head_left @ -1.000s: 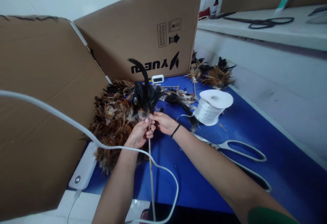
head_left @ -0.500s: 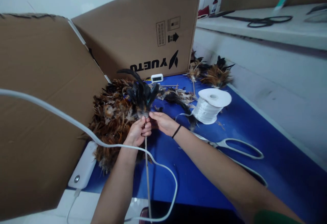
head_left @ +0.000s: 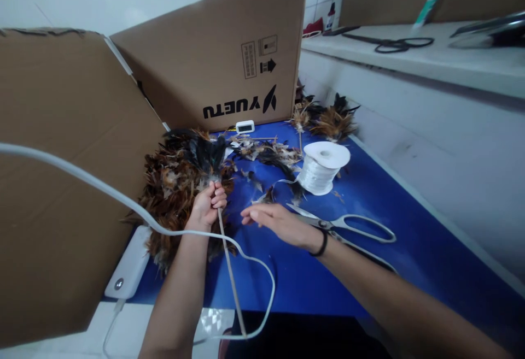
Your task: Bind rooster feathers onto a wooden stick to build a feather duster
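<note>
My left hand is closed round a thin wooden stick, just below the dark feathers bunched at its top. The stick slants down toward the table's front edge. Apart from it, to the right, my right hand hovers over the blue table with its fingers stretched out, and nothing shows in them. A small loose feather lies just behind its fingers. Close to the right wrist are large scissors, their blades partly spread. A white ribbon spool stands beyond them.
A heap of brown feathers lies left, beside a white power bank. A white cable crosses in front of my left forearm. Cardboard walls the back and left. Feather bunches sit back right, below a shelf holding black scissors.
My right hand has left the feather bunch and moved right and toward me. My left hand still grips the stick, now a little further left in view.
</note>
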`<action>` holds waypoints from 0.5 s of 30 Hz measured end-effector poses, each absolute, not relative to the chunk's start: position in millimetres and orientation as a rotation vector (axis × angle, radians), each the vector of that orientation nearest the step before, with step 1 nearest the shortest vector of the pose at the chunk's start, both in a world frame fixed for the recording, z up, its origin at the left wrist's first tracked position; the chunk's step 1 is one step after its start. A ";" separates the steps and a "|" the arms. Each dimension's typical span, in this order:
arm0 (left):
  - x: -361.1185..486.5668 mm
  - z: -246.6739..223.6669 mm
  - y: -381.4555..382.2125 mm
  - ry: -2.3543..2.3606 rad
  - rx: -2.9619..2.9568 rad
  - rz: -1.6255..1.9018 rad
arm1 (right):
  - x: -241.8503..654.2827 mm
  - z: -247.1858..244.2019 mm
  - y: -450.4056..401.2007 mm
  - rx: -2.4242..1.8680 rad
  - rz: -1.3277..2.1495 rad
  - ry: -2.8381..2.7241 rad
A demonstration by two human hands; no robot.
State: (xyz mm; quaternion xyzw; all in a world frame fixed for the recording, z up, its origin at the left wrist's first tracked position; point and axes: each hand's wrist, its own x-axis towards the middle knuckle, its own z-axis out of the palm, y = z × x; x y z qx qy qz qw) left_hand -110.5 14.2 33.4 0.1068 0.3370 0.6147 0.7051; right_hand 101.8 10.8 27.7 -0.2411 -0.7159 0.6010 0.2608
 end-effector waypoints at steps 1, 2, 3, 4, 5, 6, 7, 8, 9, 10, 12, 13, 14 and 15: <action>-111.4 35.5 14.2 0.736 0.226 1.380 | 108.1 30.2 1.6 -0.625 1.704 -1.952; -112.2 38.2 14.0 0.721 0.218 1.394 | 113.8 32.0 -7.2 -0.601 1.761 -1.968; -112.9 41.7 13.7 0.710 0.215 1.406 | 118.8 33.0 -15.2 -0.587 1.803 -1.986; -113.5 45.9 13.2 0.704 0.215 1.416 | 123.2 33.2 -22.5 -0.580 1.829 -2.007; -114.1 50.7 12.6 0.704 0.220 1.426 | 127.1 32.8 -29.0 -0.580 1.841 -2.028; -114.5 56.1 12.1 0.711 0.231 1.429 | 130.4 31.9 -34.9 -0.586 1.844 -2.049; -114.8 61.9 11.7 0.722 0.245 1.430 | 133.2 30.8 -40.5 -0.593 1.839 -2.066; -114.9 68.1 11.6 0.738 0.265 1.428 | 135.5 29.5 -46.1 -0.595 1.820 -2.084; -114.7 74.5 11.7 0.759 0.289 1.423 | 137.2 28.4 -51.8 -0.589 1.783 -2.111; -114.2 80.9 12.3 0.786 0.317 1.417 | 138.2 27.4 -58.0 -0.581 1.728 -2.148; -111.8 93.4 14.6 0.849 0.384 1.380 | 137.9 25.8 -71.4 -0.546 1.581 -2.258; -109.8 99.2 16.2 0.886 0.422 1.355 | 136.6 24.8 -78.6 -0.516 1.496 -2.330; -107.1 104.4 18.0 0.925 0.467 1.324 | 134.4 23.6 -85.9 -0.479 1.410 -2.411; -103.6 108.9 20.0 0.965 0.516 1.289 | 131.4 21.9 -93.2 -0.441 1.321 -2.492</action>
